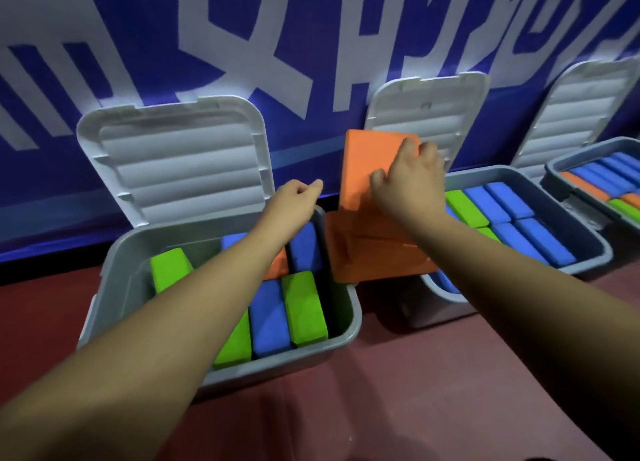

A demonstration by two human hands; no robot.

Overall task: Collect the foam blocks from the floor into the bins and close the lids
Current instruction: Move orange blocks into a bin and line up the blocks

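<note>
Head view: your right hand (408, 186) is clamping its fingers on the upright orange block (363, 169) between the left bin (128, 270) and middle bin (502, 173). Your left hand (294, 197) is hovering, loosely curled and empty. Next, you're likely seating it in the left bin.

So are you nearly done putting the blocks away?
Getting close. The middle bin and right bin look packed with blocks. The right hand grips an upright orange block above the flat orange blocks lying across the rims; the left hand holds nothing over the left bin, which has room. Left to do: those orange blocks, then all three lids, which stand open.
</note>
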